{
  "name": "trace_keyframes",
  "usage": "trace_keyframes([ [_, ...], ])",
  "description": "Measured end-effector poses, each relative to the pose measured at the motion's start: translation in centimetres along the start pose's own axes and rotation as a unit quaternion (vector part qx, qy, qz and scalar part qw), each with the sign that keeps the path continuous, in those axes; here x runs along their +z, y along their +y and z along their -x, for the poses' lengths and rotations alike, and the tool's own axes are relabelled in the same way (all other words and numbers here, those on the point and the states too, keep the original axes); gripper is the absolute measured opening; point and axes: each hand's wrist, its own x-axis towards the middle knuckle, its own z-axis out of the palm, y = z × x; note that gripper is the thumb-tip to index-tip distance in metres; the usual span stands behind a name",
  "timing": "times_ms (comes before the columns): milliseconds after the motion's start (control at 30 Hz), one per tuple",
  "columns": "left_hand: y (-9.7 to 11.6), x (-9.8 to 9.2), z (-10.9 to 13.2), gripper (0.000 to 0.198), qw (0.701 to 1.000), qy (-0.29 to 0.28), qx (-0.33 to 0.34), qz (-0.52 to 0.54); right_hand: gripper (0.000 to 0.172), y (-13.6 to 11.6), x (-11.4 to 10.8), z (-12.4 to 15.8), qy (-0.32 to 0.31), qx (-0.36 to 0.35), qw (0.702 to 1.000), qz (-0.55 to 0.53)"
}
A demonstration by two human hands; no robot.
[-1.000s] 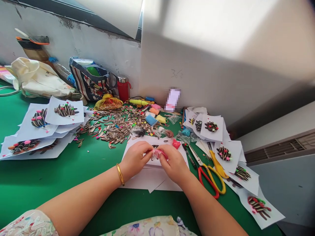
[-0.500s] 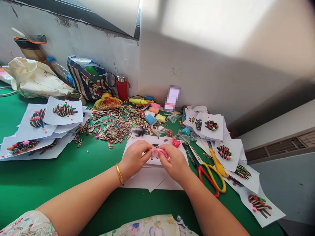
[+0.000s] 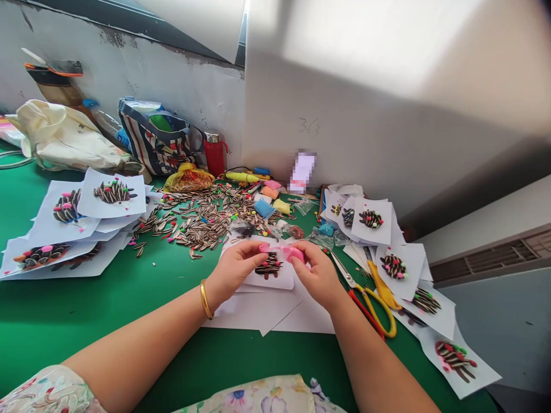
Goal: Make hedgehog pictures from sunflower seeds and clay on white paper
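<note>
My left hand (image 3: 236, 268), with a gold bangle at its wrist, pinches one end of some pink modelling clay (image 3: 293, 253). The larger lump of it is gripped between the thumb and fingers of my right hand (image 3: 317, 278). A thin, pale stretch, clay or clear wrapping, spans the gap between the hands; I cannot tell which. Right below lies a white card (image 3: 284, 282) bearing a hedgehog-like figure of striped sunflower seeds (image 3: 269, 265) with brown feet. My fingers hide part of the card's upper edge.
Loose sunflower seeds (image 3: 206, 223) spread across the green table behind my hands, near wrapped clay packs (image 3: 264, 208). Scissors (image 3: 365, 295) lie to the right. Finished seed cards pile up at left (image 3: 114, 206) and right (image 3: 394, 269). A red flask (image 3: 214, 155) stands at the wall.
My hands have moved apart, the right one to the right, drawing the pink clay out between them. The seed figure on the card now shows.
</note>
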Motion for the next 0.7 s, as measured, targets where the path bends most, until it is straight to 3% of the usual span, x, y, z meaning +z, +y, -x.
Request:
trace_keyframes([
  [133, 0.1, -0.2, 0.0, 0.027, 1.0, 0.004, 0.003, -0.029, 0.017, 0.0, -0.2, -0.2, -0.006, -0.033, 0.999, 0.012],
  [300, -0.3, -0.7, 0.0, 0.038, 0.993, 0.042, 0.003, -0.11, 0.026, 3.9, -2.4, -1.0, 0.122, 0.019, 0.979, 0.161],
  [367, -0.5, -0.7, -0.1, 0.04, 0.997, 0.039, -0.017, -0.061, 0.034, 5.7, -3.1, -1.2, 0.117, 0.066, 0.961, 0.241],
  [500, -0.9, -0.2, -0.3, 0.047, 0.993, 0.01, -0.066, 0.101, 0.039, 7.3, -3.1, -1.0, 0.043, 0.104, 0.935, 0.336],
  [600, -0.9, -0.1, -0.4, 0.038, 0.985, 0.007, -0.083, 0.149, 0.038, 6.5, -2.4, -0.8, 0.082, 0.07, 0.929, 0.354],
  [700, -0.8, -0.3, -0.3, 0.03, 0.986, 0.016, -0.077, 0.148, 0.034, 4.8, -1.6, -0.6, 0.106, 0.006, 0.942, 0.317],
])
